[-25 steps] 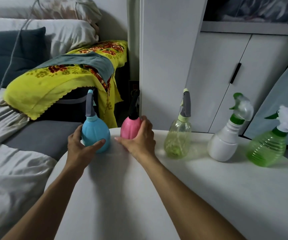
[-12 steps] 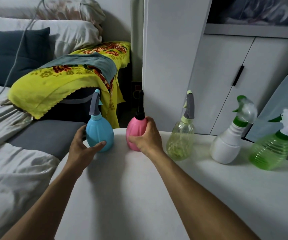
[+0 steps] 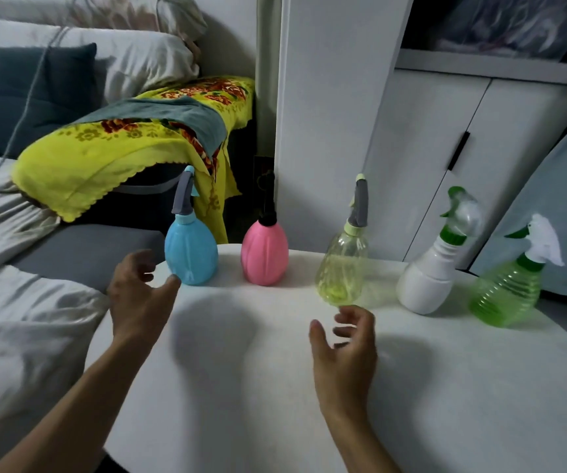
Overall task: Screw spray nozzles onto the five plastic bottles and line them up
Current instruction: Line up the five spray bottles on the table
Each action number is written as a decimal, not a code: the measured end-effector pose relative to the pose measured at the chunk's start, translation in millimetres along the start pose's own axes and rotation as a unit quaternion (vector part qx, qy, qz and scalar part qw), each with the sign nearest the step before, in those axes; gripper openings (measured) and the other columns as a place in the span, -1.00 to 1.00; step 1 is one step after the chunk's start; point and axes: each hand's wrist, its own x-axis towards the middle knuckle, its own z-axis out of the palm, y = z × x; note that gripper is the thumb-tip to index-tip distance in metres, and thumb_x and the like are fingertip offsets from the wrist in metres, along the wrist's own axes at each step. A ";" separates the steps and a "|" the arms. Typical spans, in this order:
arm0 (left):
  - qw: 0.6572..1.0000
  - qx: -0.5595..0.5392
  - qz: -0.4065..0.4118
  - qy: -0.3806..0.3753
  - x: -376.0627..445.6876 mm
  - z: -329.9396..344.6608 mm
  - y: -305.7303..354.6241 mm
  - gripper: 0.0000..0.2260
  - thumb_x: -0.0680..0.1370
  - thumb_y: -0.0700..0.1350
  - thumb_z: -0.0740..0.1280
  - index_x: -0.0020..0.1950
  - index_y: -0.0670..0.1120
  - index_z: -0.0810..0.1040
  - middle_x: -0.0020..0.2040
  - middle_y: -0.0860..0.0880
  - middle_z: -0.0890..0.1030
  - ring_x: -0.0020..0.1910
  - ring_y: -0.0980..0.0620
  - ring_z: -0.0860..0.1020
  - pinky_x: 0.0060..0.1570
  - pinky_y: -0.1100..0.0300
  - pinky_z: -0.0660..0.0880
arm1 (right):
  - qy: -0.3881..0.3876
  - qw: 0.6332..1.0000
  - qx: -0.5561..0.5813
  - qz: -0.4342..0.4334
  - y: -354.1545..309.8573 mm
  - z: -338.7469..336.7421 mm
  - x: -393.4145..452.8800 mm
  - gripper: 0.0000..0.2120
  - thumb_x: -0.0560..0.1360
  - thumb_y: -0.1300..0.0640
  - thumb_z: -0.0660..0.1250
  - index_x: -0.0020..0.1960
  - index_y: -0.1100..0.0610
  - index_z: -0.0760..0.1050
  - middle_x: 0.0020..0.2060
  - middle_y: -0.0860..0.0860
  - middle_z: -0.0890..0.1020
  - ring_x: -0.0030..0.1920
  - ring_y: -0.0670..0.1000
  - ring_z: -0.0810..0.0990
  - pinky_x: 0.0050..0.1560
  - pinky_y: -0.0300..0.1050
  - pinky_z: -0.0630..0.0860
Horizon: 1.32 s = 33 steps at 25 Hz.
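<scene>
Five spray bottles stand upright in a row along the far edge of the white table (image 3: 275, 387), each with a nozzle on top. From left to right they are a blue bottle (image 3: 191, 256), a pink bottle (image 3: 265, 256), a pale yellow clear bottle (image 3: 341, 271), a white bottle (image 3: 427, 278) and a green bottle (image 3: 505, 293). My left hand (image 3: 137, 295) hovers just left of the blue bottle with loose fingers, thumb tip close to its base, holding nothing. My right hand (image 3: 345, 346) hangs over the table in front of the yellow bottle, fingers relaxed and empty.
A bed with grey and white bedding (image 3: 19, 302) lies to the left of the table. A yellow floral cloth (image 3: 111, 158) covers something behind the blue bottle. White cabinets (image 3: 428, 138) stand right behind the row.
Both hands have let go: the left came off the blue bottle, the right left the pink bottle and drew back toward me and to the right. The bottles stay in place.
</scene>
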 end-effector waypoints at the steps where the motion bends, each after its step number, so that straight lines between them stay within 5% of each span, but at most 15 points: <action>1: 0.999 -0.014 0.023 0.039 -5.6 -3.5 11.0 -0.60 0.39 -0.20 0.47 0.20 -0.09 0.51 0.04 -0.12 0.62 -0.03 -0.11 0.60 -0.13 0.11 0.44 | 0.040 0.999 -0.008 -0.016 1.8 -9.2 3.4 -0.53 0.33 0.13 0.52 0.14 0.00 0.38 0.06 0.05 0.57 -0.06 0.15 0.58 -0.14 0.10 0.55; 4: 0.990 -0.063 0.122 0.028 -22.2 3.2 49.5 -0.69 0.41 -0.26 0.43 0.11 -0.07 0.50 -0.08 -0.07 0.59 -0.14 -0.07 0.59 -0.22 0.12 0.50 | 0.026 0.999 -0.026 0.027 -5.6 -12.3 42.9 -0.17 0.29 0.11 0.59 0.44 0.13 0.25 0.38 0.12 0.40 0.23 0.22 0.47 0.17 0.14 0.46; 7: 0.980 -0.064 0.164 -0.089 -47.7 40.7 82.2 -0.47 0.40 -0.23 0.51 0.31 -0.08 0.41 0.18 -0.05 0.50 0.15 -0.02 0.50 0.09 0.04 0.55 | -0.036 0.997 -0.063 0.029 -11.8 3.0 80.0 0.02 0.26 0.00 0.61 0.54 0.13 0.11 0.51 0.11 0.28 0.39 0.19 0.35 0.30 0.12 0.36; 10: 0.980 -0.052 0.100 -0.163 -48.5 84.0 97.8 -0.13 0.36 -0.07 0.58 0.55 -0.07 0.16 0.49 -0.08 0.28 0.41 -0.05 0.30 0.26 0.10 0.36 | -0.073 0.991 -0.111 0.011 -4.2 15.9 101.7 -0.14 0.28 -0.09 0.56 0.45 0.04 0.22 0.37 0.06 0.48 0.27 0.19 0.50 0.13 0.05 0.47; 14: 0.984 -0.035 0.063 -0.164 -33.3 111.3 88.4 -0.23 0.40 -0.10 0.53 0.52 -0.06 0.21 0.43 -0.09 0.37 0.36 -0.12 0.38 0.26 -0.07 0.47 | -0.095 0.985 -0.145 0.019 4.2 21.4 122.6 -0.30 0.31 -0.10 0.52 0.32 -0.01 0.28 0.21 0.00 0.59 0.11 0.16 0.59 -0.15 -0.12 0.37; 21: 0.983 -0.033 0.070 -0.166 -31.8 122.5 69.7 -0.24 0.39 -0.12 0.53 0.50 -0.02 0.23 0.42 -0.07 0.38 0.35 -0.13 0.38 0.20 -0.03 0.46 | -0.111 0.983 -0.143 0.011 8.6 32.7 137.6 -0.28 0.34 -0.05 0.51 0.38 0.02 0.24 0.26 0.01 0.55 0.14 0.17 0.59 -0.13 -0.09 0.42; 24: 0.987 -0.049 0.032 -0.151 -43.0 113.7 71.8 -0.18 0.39 -0.13 0.53 0.55 -0.04 0.16 0.50 -0.11 0.30 0.44 -0.15 0.31 0.29 -0.10 0.40 | -0.146 0.982 -0.089 0.076 5.0 20.1 134.0 -0.14 0.32 -0.02 0.54 0.48 0.07 0.17 0.34 0.05 0.49 0.25 0.17 0.52 0.07 -0.02 0.50; 28: 0.980 -0.049 0.189 -0.030 -99.8 103.4 88.2 -0.46 0.43 -0.27 0.47 0.38 -0.13 0.41 0.32 -0.18 0.47 0.28 -0.14 0.42 0.19 -0.02 0.47 | 0.018 0.994 -0.092 -0.047 22.3 -30.9 74.6 -0.55 0.38 0.17 0.47 0.23 0.11 0.43 0.09 0.07 0.60 0.09 0.15 0.55 0.02 -0.03 0.47; 30: 0.956 -0.076 0.274 -0.080 -134.1 109.9 106.0 -0.54 0.42 -0.29 0.45 0.29 -0.12 0.46 0.23 -0.12 0.51 0.20 -0.06 0.46 0.15 0.04 0.51 | 0.117 0.987 -0.064 -0.093 34.4 -64.5 58.8 -0.68 0.37 0.25 0.40 0.09 0.11 0.42 -0.05 0.04 0.56 -0.07 0.12 0.52 -0.08 -0.02 0.47; 33: 0.936 -0.071 0.269 -0.215 -175.8 136.2 132.0 -0.45 0.44 -0.15 0.45 0.40 -0.05 0.37 0.33 -0.05 0.47 0.29 0.00 0.43 0.24 0.20 0.40 | 0.237 0.971 -0.029 -0.033 53.1 -119.3 90.9 -0.55 0.35 0.29 0.44 0.18 0.21 0.39 0.07 0.11 0.50 -0.04 0.23 0.52 -0.05 0.10 0.47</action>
